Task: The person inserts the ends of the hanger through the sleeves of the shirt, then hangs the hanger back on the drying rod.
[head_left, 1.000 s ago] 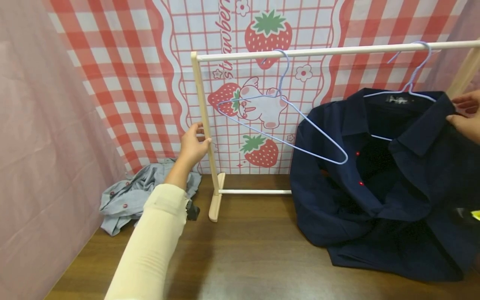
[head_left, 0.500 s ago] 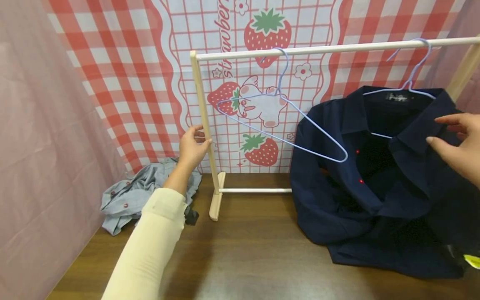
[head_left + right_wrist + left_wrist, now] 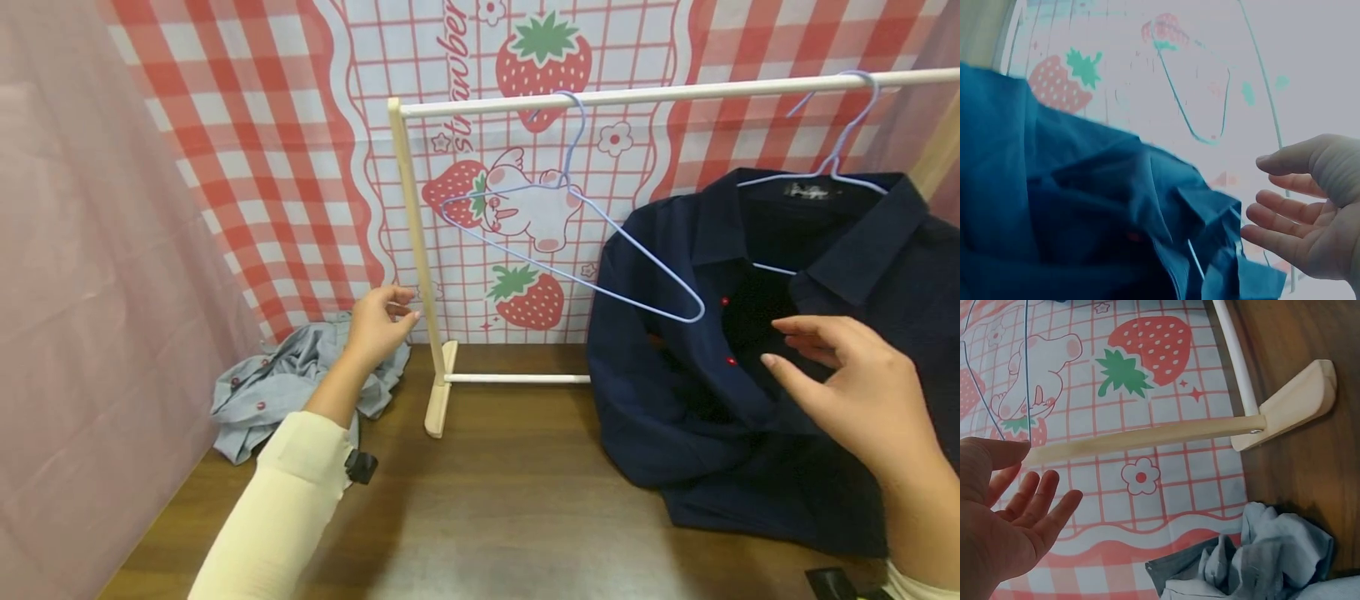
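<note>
The fingers of the left hand (image 3: 378,327) and right hand (image 3: 862,396) are apart, holding nothing: the left just beside the pale wooden upright post (image 3: 422,242), the right before the navy cloth shirt (image 3: 637,417) hanging at right from the white round rail (image 3: 697,93). Straightening would go best with a light collar pinch, post steadied, clear of the thin lavender wire hanger (image 3: 564,180).

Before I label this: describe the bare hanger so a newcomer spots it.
Find the white top rail. Going from the left post toward the navy shirt, you first meet the blue wire hanger. The shirt hanger matches its colour, but this one carries no clothing.
</note>
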Demonstrator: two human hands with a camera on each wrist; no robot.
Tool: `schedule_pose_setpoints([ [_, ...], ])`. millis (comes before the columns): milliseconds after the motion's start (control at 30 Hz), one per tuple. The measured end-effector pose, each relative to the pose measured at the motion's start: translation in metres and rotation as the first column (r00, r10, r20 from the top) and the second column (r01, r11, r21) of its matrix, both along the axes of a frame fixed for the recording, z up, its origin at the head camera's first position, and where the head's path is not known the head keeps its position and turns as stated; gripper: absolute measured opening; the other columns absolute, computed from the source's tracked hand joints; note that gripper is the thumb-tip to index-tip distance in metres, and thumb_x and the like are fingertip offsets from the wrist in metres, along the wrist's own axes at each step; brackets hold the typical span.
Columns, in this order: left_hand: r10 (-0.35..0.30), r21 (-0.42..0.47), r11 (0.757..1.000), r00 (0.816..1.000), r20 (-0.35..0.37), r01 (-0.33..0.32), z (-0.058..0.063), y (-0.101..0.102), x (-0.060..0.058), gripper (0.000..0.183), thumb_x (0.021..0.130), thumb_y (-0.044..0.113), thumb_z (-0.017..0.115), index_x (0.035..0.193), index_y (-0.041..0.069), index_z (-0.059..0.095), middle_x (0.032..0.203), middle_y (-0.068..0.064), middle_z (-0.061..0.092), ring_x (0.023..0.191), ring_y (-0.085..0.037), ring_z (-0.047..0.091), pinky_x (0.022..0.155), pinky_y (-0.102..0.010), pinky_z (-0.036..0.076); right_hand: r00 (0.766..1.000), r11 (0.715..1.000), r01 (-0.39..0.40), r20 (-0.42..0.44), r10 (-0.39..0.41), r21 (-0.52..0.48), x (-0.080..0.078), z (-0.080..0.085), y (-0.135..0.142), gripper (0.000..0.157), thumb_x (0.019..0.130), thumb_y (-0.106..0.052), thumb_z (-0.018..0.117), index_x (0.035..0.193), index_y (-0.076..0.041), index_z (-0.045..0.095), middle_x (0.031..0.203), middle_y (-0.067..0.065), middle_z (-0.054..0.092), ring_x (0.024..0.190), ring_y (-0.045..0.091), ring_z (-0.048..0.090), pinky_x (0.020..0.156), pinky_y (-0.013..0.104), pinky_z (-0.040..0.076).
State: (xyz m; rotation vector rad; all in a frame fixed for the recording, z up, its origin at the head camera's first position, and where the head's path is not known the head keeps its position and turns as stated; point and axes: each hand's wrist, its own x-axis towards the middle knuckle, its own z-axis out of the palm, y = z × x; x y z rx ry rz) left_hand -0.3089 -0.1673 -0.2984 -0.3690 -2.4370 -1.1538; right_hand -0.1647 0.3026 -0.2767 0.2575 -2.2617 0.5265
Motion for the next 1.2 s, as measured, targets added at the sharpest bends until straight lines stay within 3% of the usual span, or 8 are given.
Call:
schedule_pose_setpoints([
  [233,-0.024,-0.096,0.995,0.999,-0.035,0.021,-0.008,-0.005,0.013,0.028,0.088,0.008,0.071,0.114,-0.003,0.065,0.110,-0.019,0.061,0.097,-0.033,0.065,0.081,-0.043,0.054,0.988,0.992,-0.125,-0.090,0.121,-0.031,0.002,-0.008,-0.027,0.044,0.066,0.013,0.081,0.107,0.004,0.068,0.099,0.016,0.063,0.094,-0.020,0.040,0.083,-0.004,0.029],
  [367,-0.030,-0.133,0.991,0.997,-0.072,0.021,-0.013,-0.008,0.021,0.030,0.087,0.008,0.073,0.113,-0.004,0.066,0.110,-0.019,0.061,0.095,-0.033,0.065,0.081,-0.044,0.054,0.960,0.968,-0.244,-0.158,0.232,-0.062,-0.001,-0.013,-0.042,0.049,0.061,0.020,0.080,0.106,0.003,0.069,0.099,0.008,0.064,0.096,-0.014,0.050,0.087,0.002,0.036],
  [500,-0.022,-0.180,0.984,0.996,-0.089,0.005,-0.018,-0.010,0.029,0.036,0.085,0.015,0.076,0.116,-0.001,0.067,0.113,-0.018,0.061,0.096,-0.032,0.065,0.080,-0.045,0.054,0.932,0.942,-0.332,-0.174,0.319,-0.055,-0.007,-0.021,-0.055,0.054,0.058,0.021,0.081,0.107,0.001,0.069,0.101,0.006,0.065,0.098,-0.008,0.054,0.088,0.005,0.040],
  [733,-0.037,-0.250,0.968,0.988,-0.150,-0.002,-0.026,-0.016,0.044,0.045,0.081,0.021,0.081,0.118,0.001,0.067,0.115,-0.019,0.062,0.098,-0.033,0.062,0.079,-0.047,0.052,0.882,0.884,-0.464,-0.061,0.467,0.060,-0.023,-0.033,-0.076,0.058,0.063,0.006,0.084,0.117,-0.006,0.066,0.120,0.007,0.063,0.106,0.009,0.058,0.089,0.008,0.040],
  [867,-0.043,-0.256,0.967,0.989,-0.141,0.005,-0.031,-0.024,0.052,0.047,0.080,0.021,0.082,0.120,0.002,0.067,0.117,-0.017,0.062,0.104,-0.033,0.058,0.085,-0.049,0.049,0.842,0.839,-0.536,-0.004,0.539,0.095,-0.032,-0.040,-0.091,0.061,0.065,0.001,0.085,0.121,-0.008,0.064,0.125,0.010,0.060,0.112,0.023,0.057,0.096,0.009,0.036],
  [1033,-0.028,-0.258,0.966,0.991,-0.129,-0.006,-0.036,-0.036,0.062,0.048,0.080,0.020,0.081,0.122,0.003,0.066,0.120,-0.017,0.060,0.111,-0.035,0.056,0.090,-0.054,0.046,0.805,0.798,-0.593,0.049,0.592,0.104,-0.041,-0.050,-0.112,0.057,0.069,-0.005,0.085,0.122,-0.007,0.062,0.127,0.010,0.058,0.115,0.027,0.056,0.102,0.012,0.031],
  [1200,0.012,-0.265,0.963,0.995,-0.095,-0.037,-0.038,-0.048,0.072,0.049,0.081,0.020,0.080,0.125,0.004,0.064,0.126,-0.019,0.057,0.118,-0.039,0.052,0.093,-0.058,0.043,0.764,0.758,-0.645,0.094,0.638,0.094,-0.048,-0.060,-0.135,0.059,0.071,-0.009,0.086,0.125,-0.006,0.061,0.130,0.010,0.056,0.118,0.028,0.055,0.101,0.026,0.039],
])
